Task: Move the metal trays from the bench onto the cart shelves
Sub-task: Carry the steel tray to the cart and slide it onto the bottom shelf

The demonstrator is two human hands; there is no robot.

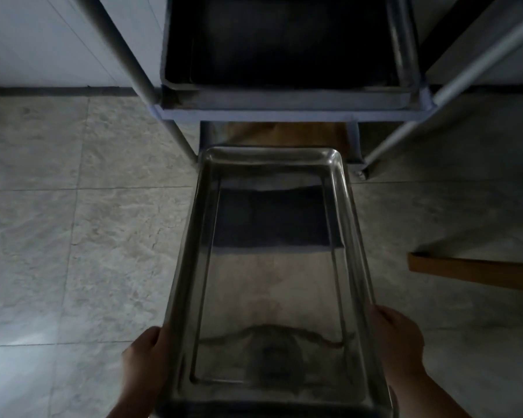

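A long shiny metal tray (272,267) is held lengthwise in front of me, above the tiled floor. My left hand (147,357) grips its left rim near the close end, and my right hand (397,339) grips the right rim opposite. The tray's far end points at the cart (284,104) straight ahead. On the cart's upper visible shelf lies a dark tray (284,40). Below that, a lower shelf (278,134) shows partly, just beyond the held tray's far edge.
Grey cart posts slant down at the left (151,86) and right (435,98). A wooden edge (471,270) juts in at the right. Pale marble floor tiles (88,236) spread on both sides, with a white wall behind at the upper left.
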